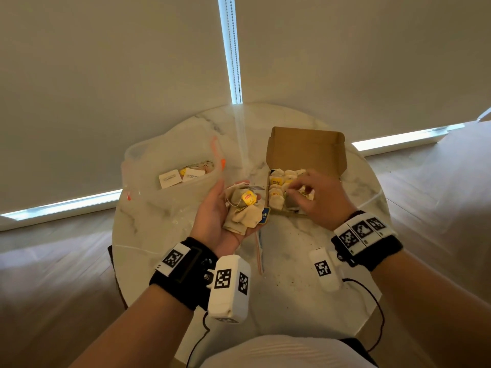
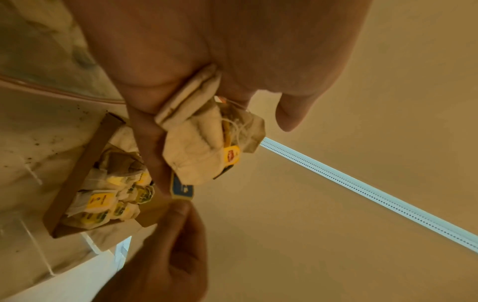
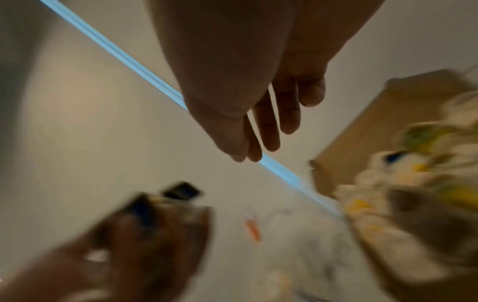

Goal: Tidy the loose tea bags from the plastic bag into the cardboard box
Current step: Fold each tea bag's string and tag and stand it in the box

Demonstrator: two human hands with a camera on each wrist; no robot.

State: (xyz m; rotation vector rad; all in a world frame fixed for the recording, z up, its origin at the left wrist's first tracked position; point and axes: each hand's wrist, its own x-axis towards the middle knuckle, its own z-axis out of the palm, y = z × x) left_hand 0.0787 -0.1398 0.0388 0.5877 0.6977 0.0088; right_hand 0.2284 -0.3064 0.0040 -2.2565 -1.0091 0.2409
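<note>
The left hand [image 1: 216, 221] lies palm up, fingers loosely cupped round a heap of crumpled, soft paper tea bags [image 1: 243, 208] with yellow tags. The right hand [image 1: 316, 197] hovers over the open brown cardboard box [image 1: 305, 144], fingers curled; whether they pinch anything I cannot tell. Rows of tea bags fill the box. The clear, crinkled plastic bag [image 1: 170, 166] lies left on the round white marble table [image 1: 292, 301]. Pale roller blinds [image 1: 106, 75] hang behind; the floor is wooden.

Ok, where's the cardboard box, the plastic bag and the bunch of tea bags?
cardboard box [image 1: 305, 144]: head view, inside of the raised lid.
plastic bag [image 1: 164, 197]: head view, clear front film.
bunch of tea bags [image 1: 243, 213]: head view, pale paper in the left palm.
</note>
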